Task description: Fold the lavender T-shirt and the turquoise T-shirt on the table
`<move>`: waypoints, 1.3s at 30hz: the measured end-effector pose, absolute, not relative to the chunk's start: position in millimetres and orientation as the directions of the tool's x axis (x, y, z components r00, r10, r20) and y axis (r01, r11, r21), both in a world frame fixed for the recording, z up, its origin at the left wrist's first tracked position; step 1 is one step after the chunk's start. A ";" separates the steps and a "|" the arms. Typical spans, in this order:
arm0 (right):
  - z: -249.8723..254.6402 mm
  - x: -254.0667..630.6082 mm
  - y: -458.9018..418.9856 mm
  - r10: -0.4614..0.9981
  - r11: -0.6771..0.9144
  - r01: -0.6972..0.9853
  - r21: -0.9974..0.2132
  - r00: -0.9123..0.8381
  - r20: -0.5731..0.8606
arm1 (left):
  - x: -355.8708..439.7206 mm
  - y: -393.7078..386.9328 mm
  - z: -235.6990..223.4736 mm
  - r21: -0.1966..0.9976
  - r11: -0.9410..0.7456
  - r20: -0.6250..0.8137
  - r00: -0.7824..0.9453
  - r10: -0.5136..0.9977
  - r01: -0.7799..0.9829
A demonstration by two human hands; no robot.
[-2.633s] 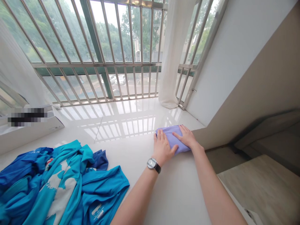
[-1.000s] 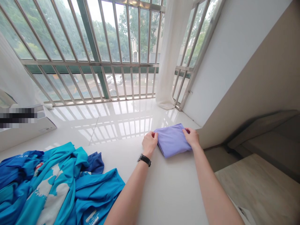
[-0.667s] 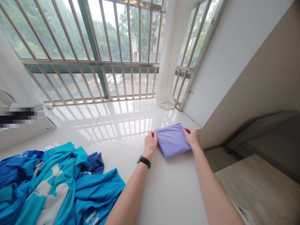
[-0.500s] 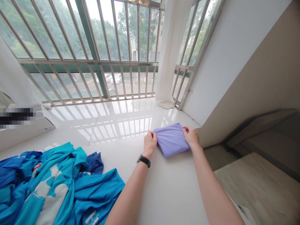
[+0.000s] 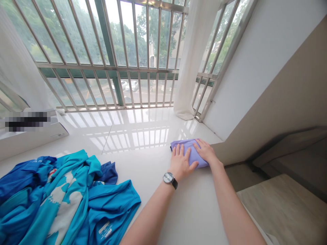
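1. Two bare hands on a folded lilac cloth (image 5: 189, 145), both palms down on top of it, neither one gripping.
2. Left hand (image 5: 182, 163): fingers (image 5: 178, 151) spread wide and flat on the left part of the cloth, closed on nothing; a round-faced wristwatch (image 5: 169, 177) on a dark strap at the wrist.
3. Right hand (image 5: 205, 152): fingers (image 5: 198, 145) close together and laid flat across the right part of the cloth, pointing toward the left hand, the tips just beside its thumb.
4. Cloth flat on a glossy white window ledge (image 5: 143, 136), near the ledge's right edge and well apart from everything else on it; whether a garment or a plain cloth, impossible to tell from the fold.
5. Left of the hands, a crumpled heap of blue and turquoise garments (image 5: 61, 200), one with a white print and a small white label.
6. Farther off, a white cardboard box (image 5: 53, 136) with a blurred label at the ledge's left end, and a sheer white curtain (image 5: 190, 98) bunched on the ledge against steel window bars (image 5: 107, 68).
7. Beyond the bars, trees and parked white cars (image 5: 131, 85).
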State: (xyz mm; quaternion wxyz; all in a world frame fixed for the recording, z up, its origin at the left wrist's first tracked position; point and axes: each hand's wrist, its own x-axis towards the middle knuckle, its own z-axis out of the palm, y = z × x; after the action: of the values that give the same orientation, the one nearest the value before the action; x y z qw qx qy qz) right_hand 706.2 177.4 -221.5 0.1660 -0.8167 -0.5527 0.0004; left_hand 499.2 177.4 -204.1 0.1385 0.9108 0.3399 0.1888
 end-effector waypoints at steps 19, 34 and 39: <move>-201.6 644.5 189.7 0.964 -0.262 0.954 -0.143 0.265 0.003 | 237.0 131.2 -75.1 0.079 -0.593 0.219 0.566 0.795 0.801; -168.2 441.0 61.3 0.944 0.300 0.750 -0.590 -0.143 0.298 | 87.1 99.8 -95.7 0.223 -0.414 0.001 0.425 0.905 0.882; -184.8 365.3 61.2 0.911 0.409 0.810 -0.421 -0.331 0.247 | 108.1 102.8 -118.3 0.267 -0.479 0.024 0.491 0.871 0.836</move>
State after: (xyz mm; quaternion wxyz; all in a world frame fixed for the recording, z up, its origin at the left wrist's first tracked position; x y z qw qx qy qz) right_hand 365.3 61.2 -184.8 0.2261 -0.5323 -0.8082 0.1114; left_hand 108.1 102.8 -118.3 0.1103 0.8564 0.4982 0.0783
